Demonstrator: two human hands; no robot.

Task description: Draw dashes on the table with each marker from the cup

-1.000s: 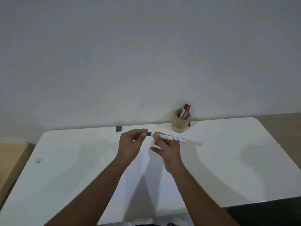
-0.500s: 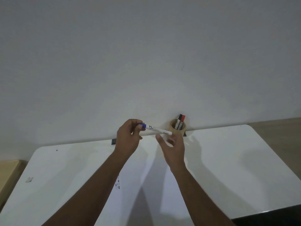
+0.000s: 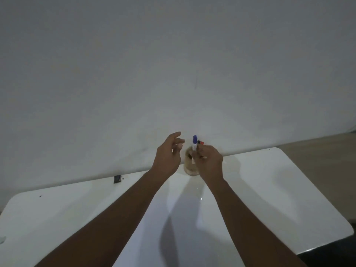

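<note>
A plain grey wall [image 3: 173, 64] is filling the upper half of our view, and the white table [image 3: 260, 189] is spreading below it, its far edge running along the wall and its rounded right corner lying well apart from our hands. Wide bare surface is lying open on both sides of our arms. Near the far edge on the left, a small dark object [image 3: 117, 179] is sitting alone. The cup [image 3: 189, 164] is standing at the far edge, partly hidden behind our right hand [image 3: 209, 163]. We are gripping the marker [image 3: 195, 146] in that hand, holding it upright with its blue cap pointing up and its lower end dipping into the cup's mouth. Two more markers' tips [image 3: 200, 142], one black and one red, are peeking out just behind our fingers. Our left hand [image 3: 168, 155] is hovering just beside the cup, fingers spread and holding nothing.
</note>
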